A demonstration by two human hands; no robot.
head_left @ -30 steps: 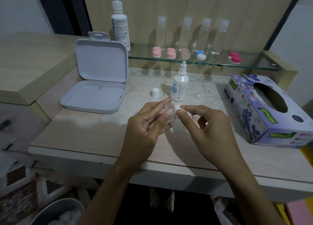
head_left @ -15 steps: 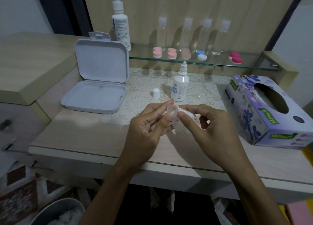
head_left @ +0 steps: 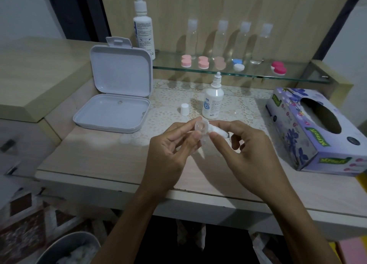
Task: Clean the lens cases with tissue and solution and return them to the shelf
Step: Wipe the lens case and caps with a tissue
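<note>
Vs. 0.5 s ago, tissue (head_left: 218, 132) is drawn back from clear lens case (head_left: 201, 127). Case is pinched by left hand (head_left: 168, 156) above desk (head_left: 99, 154); tissue is pinched by right hand (head_left: 252, 156) fingertips.

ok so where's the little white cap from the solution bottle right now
In the head view the white cap stands on the lace mat, just left of the small solution bottle and right of the open white box.
</note>
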